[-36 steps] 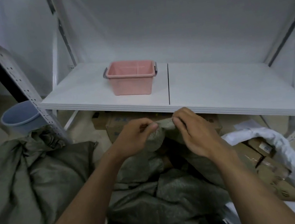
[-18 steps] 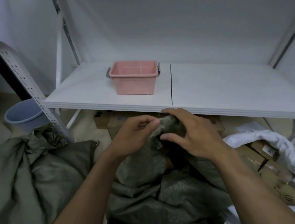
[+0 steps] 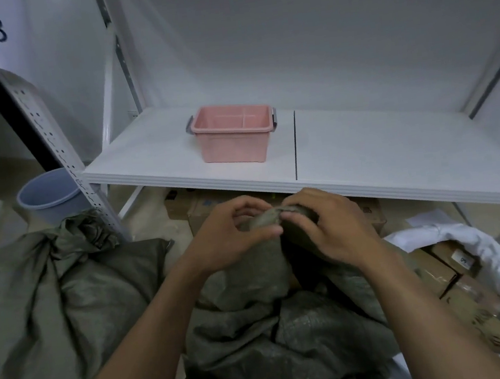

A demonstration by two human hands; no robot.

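My left hand (image 3: 232,235) and right hand (image 3: 331,230) meet in the middle of the view, just below the front edge of a white shelf (image 3: 379,156). Both grasp the bunched top of a green woven sack (image 3: 273,327). The left thumb and fingers curl round the gathered fabric from the left. The right fingertips pinch it from the right, and the two hands almost touch.

The sack stands in front of the shelf, with its crumpled body spreading out below my wrists. My knuckles sit close under the shelf lip, with only a narrow gap above them.

On the shelf, a pink bin (image 3: 233,138) stands back from the front edge, just left of the seam (image 3: 295,143) between the two boards. The right board runs wide toward the far corner.

On the left, a perforated post (image 3: 50,140) slants across the view, with a grey-blue bucket (image 3: 47,197) behind it. A second sack (image 3: 53,305) slumps at the foot of the post, near my left forearm.

On the right, cardboard boxes (image 3: 454,272) lie in a white bag (image 3: 482,244), just beside my right forearm. More cardboard shows under the shelf, behind my hands.
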